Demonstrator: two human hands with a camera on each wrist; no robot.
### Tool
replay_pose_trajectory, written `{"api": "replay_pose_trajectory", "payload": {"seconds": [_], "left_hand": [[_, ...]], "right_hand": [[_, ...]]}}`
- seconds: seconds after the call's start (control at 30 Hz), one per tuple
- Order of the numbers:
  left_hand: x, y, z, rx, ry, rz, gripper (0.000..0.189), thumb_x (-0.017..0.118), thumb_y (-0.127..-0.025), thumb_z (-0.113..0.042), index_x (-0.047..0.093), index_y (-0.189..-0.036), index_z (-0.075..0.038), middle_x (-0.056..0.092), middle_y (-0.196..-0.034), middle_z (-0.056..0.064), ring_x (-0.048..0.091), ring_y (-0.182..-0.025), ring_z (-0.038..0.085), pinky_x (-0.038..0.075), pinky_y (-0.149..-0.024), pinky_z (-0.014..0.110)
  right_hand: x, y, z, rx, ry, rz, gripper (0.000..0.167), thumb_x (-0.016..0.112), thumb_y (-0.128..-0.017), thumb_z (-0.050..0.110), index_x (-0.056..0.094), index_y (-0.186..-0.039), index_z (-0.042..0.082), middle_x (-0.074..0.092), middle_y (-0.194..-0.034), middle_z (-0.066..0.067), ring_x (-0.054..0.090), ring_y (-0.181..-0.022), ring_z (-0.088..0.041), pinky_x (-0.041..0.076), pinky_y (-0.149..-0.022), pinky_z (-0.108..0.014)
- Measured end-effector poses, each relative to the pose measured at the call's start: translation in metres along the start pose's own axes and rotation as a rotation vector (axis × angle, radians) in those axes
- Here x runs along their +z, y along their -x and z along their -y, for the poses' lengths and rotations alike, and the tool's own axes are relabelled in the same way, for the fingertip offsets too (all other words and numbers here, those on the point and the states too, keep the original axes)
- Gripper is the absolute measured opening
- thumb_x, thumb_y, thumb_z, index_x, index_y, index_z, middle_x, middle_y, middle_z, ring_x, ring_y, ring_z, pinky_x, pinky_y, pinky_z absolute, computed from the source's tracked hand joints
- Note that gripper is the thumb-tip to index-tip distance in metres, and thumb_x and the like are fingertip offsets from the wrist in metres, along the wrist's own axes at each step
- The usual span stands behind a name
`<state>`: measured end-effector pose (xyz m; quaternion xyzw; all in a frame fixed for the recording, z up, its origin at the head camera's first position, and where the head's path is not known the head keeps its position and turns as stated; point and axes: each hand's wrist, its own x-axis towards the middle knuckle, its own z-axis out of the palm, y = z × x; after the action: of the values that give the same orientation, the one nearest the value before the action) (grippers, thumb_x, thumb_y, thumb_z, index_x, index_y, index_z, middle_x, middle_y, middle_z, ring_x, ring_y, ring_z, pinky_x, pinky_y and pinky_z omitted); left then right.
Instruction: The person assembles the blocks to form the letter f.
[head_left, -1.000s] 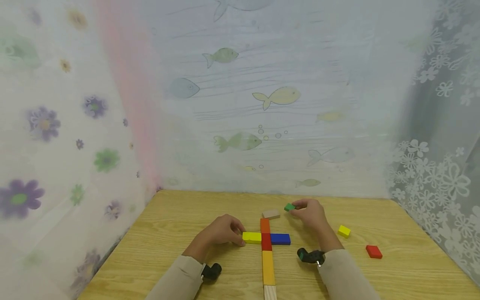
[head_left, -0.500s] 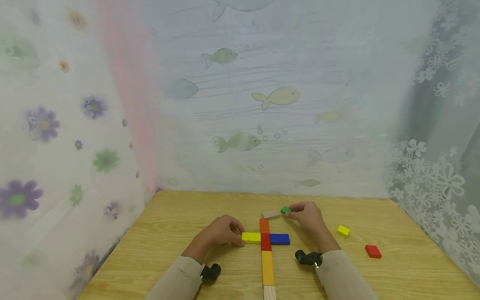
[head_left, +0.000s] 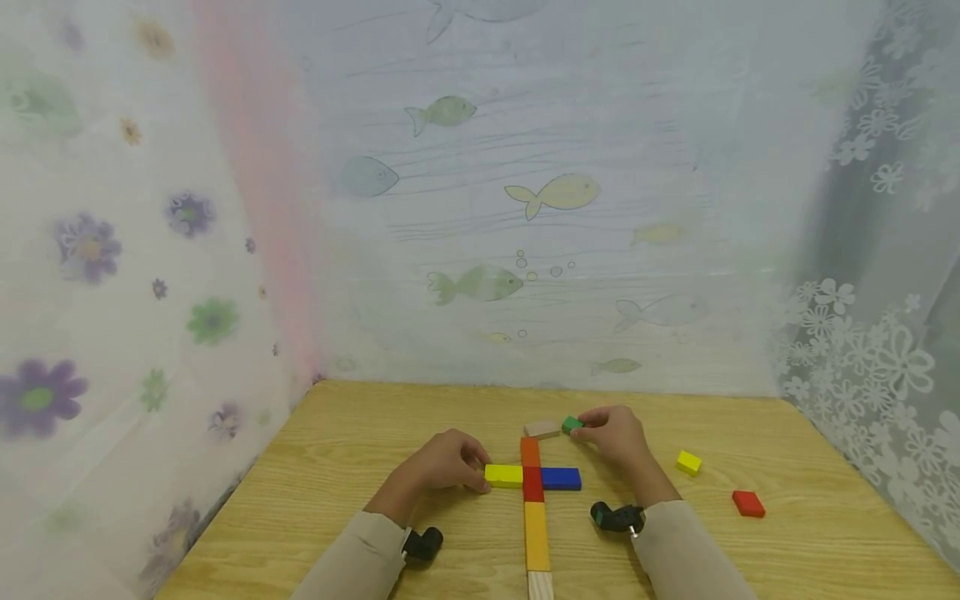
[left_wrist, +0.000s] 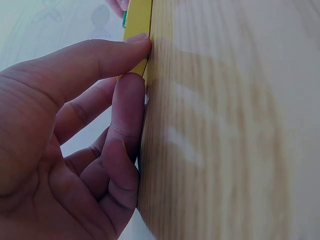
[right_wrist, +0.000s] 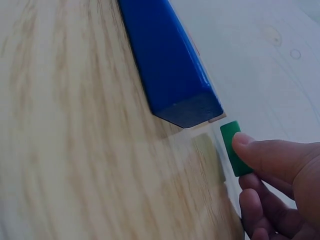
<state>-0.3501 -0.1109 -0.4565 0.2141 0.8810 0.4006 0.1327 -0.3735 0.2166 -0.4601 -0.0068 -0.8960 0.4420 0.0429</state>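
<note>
In the head view, my left hand (head_left: 444, 460) holds the near end of a yellow block (head_left: 504, 476), the left arm of a cross of blocks. The left wrist view shows thumb and fingers pinching that yellow block (left_wrist: 138, 20). My right hand (head_left: 617, 432) pinches a small green block (head_left: 572, 424) between thumb and fingers, just right of a plain wooden block (head_left: 542, 428) that slants away from the cross's top. An orange-red block (head_left: 530, 451) is the top, a red block (head_left: 532, 483) the centre, a blue block (head_left: 561, 478) the right arm.
An orange-yellow block (head_left: 536, 535) and a pale wooden block (head_left: 540, 585) extend the cross toward me. Loose on the table (head_left: 337, 500) at the right lie a small yellow block (head_left: 688, 462) and a red block (head_left: 748, 503). A fish-patterned curtain (head_left: 480, 208) hangs behind the table.
My right hand has moved slightly left and toward me, bringing the green block down close to the right end of the plain wooden block. The left hand has stayed at the yellow block.
</note>
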Motion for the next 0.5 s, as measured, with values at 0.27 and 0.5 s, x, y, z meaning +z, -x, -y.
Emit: {"api": "replay_pose_trajectory", "payload": {"seconds": [0.27, 0.5], "left_hand": [[-0.0003, -0.0013, 0.0013, 0.005, 0.008, 0.006, 0.027, 0.091, -0.078, -0.019, 0.079, -0.101, -0.016, 0.068, -0.085, 0.0, 0.059, -0.074, 0.017, 0.052, -0.064, 0.032], [-0.0004, -0.0014, 0.0024, 0.004, 0.001, 0.004, 0.027, 0.092, -0.077, -0.02, 0.079, -0.101, -0.017, 0.068, -0.085, -0.001, 0.058, -0.074, 0.016, 0.051, -0.064, 0.031]], "right_hand": [[0.0033, -0.0016, -0.0012, -0.01, 0.023, -0.014, 0.031, 0.085, -0.086, 0.023, 0.079, -0.112, 0.005, 0.076, -0.107, -0.01, 0.068, -0.103, -0.029, 0.054, -0.094, -0.049], [0.0066, -0.0035, -0.005, -0.03, 0.04, -0.017, 0.031, 0.086, -0.085, 0.021, 0.08, -0.112, 0.007, 0.076, -0.105, -0.01, 0.068, -0.1, -0.028, 0.054, -0.092, -0.049]]}}
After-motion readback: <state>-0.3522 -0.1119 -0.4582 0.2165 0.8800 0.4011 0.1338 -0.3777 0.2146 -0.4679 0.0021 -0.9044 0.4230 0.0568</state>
